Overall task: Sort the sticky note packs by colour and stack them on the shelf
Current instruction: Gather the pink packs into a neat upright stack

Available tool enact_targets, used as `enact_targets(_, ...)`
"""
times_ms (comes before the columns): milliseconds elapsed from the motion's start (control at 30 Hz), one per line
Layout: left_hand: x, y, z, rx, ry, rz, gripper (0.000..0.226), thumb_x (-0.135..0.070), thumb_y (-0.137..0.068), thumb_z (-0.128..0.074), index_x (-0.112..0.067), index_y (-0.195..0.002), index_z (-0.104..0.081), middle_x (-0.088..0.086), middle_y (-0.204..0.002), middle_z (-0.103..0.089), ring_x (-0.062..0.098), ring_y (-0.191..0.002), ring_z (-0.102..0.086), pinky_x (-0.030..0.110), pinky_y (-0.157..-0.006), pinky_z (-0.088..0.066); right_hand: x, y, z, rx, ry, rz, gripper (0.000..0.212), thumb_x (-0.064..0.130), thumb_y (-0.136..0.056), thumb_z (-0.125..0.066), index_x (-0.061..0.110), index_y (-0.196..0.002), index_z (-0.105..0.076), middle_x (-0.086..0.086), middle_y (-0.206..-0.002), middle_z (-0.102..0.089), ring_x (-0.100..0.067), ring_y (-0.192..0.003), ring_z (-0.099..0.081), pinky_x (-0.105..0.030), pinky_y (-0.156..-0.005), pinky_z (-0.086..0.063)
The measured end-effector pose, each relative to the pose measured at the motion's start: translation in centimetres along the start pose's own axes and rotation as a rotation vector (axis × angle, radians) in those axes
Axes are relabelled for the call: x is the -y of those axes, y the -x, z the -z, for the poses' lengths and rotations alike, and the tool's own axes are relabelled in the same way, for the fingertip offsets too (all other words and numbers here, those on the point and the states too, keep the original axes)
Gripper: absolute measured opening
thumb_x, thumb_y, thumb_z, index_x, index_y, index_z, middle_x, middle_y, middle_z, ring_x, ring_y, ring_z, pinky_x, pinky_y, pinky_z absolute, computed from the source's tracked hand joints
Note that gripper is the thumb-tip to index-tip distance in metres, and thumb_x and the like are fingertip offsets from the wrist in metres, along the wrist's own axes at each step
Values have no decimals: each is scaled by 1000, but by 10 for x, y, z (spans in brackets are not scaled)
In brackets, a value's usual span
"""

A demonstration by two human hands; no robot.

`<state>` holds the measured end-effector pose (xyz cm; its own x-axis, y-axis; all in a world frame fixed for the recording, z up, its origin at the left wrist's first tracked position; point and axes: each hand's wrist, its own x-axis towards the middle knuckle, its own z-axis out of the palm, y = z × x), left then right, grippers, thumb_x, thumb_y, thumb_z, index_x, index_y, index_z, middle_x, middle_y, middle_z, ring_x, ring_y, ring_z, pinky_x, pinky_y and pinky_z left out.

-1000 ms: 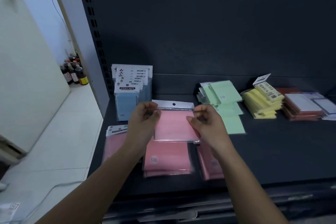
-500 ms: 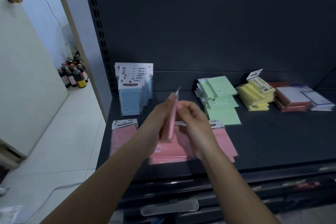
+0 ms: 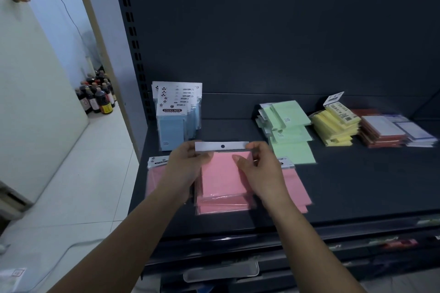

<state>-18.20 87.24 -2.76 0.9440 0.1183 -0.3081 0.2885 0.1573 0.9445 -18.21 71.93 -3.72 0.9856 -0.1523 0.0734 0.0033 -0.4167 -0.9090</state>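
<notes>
Right now my left hand [image 3: 188,162] pinches the upper left corner of a pink sticky note pack [image 3: 223,173], fingers curled round its white header strip [image 3: 234,146]. My right hand [image 3: 259,171] grips the upper right edge, thumb on the pink face. The pack lies flat over the pink stack [image 3: 223,206] at the front middle of the dark shelf [image 3: 357,185] (resting on it or just above, I cannot tell). A loose pink pack [image 3: 154,173] lies to the left, two more pink ones [image 3: 296,183] to the right. Behind, the blue packs [image 3: 171,131] stand upright, with the green pile [image 3: 288,126], yellow pile [image 3: 333,126] and red-brown pile [image 3: 381,132] further right.
</notes>
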Motion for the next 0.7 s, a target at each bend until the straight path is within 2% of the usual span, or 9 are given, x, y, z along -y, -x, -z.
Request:
enact_targets(100, 4, 5, 4, 17, -139, -33, 43, -5, -86, -62, -11, -127, -48, -4, -103, -64, 10, -90, -61, 18, -66, -44, -5, 8, -8, -22, 138, 42, 31, 20, -87, -65, 13, -112, -50, 10, -82, -50, -4, -74, -48, -8, -59, -35)
enact_targets(200, 6, 10, 3, 78, -173, 20, 56, -14, -89, -60, -15, -138, -34, -6, -112, -57, 9, -95, -56, 21, -67, -41, -8, 12, -11, -48, 441, 179, 38, 31, -90, -59, 11, -121, -47, -3, -106, -56, -18, -99, -50, -20, -72, -34)
enact_targets(267, 9, 12, 1, 92, -174, 70, 59, -18, -90, -59, -19, -141, -30, -3, -126, -54, 15, -104, -55, 30, -81, -45, -8, 13, -12, -29, 566, 233, 41, 35, -92, -54, 10, -123, -45, -8, -115, -55, -23, -105, -50, -27, -81, -39)
enact_targets(333, 14, 14, 1, 103, -168, 104, 62, -18, -89, -59, -19, -143, -27, -8, -127, -49, 17, -115, -47, 36, -102, -35, -6, 15, -13, 17, 634, 221, 41, 37, -94, -50, 10, -124, -43, -10, -117, -52, -26, -103, -53, -29, -79, -42)
enact_targets(467, 21, 12, 0, 111, -118, 153, 64, -19, -85, -61, -20, -141, -30, 0, -134, -47, 26, -126, -42, 44, -111, -27, -2, 13, -5, 101, 607, 146, 29, 18, -94, -46, 8, -121, -42, -16, -106, -60, -32, -93, -59, -31, -67, -39)
enact_targets(533, 21, 11, 0, 72, -34, 171, 64, -16, -83, -64, -20, -139, -32, 1, -131, -48, 26, -125, -43, 41, -109, -30, 0, 13, 1, 158, 576, 84, 31, 11, -92, -45, 8, -123, -41, -17, -99, -63, -33, -92, -59, -32, -69, -42)
enact_targets(567, 22, 11, -1, 39, 20, 180, 60, -12, -82, -64, -18, -136, -37, 4, -126, -52, 26, -120, -48, 40, -104, -37, 1, 13, 3, 188, 542, 50, 34, 10, -92, -45, 9, -125, -40, -17, -99, -63, -32, -92, -59, -33, -72, -44)
enact_targets(633, 21, 10, -3, -36, 112, 176, 46, -3, -81, -63, -12, -123, -47, 8, -107, -62, 24, -97, -60, 34, -77, -49, 3, 12, 6, 229, 452, -9, 37, 13, -92, -48, 13, -127, -40, -14, -102, -63, -30, -93, -60, -35, -78, -47)
enact_targets(700, 20, 9, -4, -104, 155, 144, 41, 3, -80, -61, -7, -118, -51, 10, -97, -65, 24, -84, -63, 30, -59, -48, 1, 11, 6, 228, 353, -46, 33, 20, -94, -49, 16, -125, -41, -10, -102, -64, -24, -89, -60, -32, -76, -47)
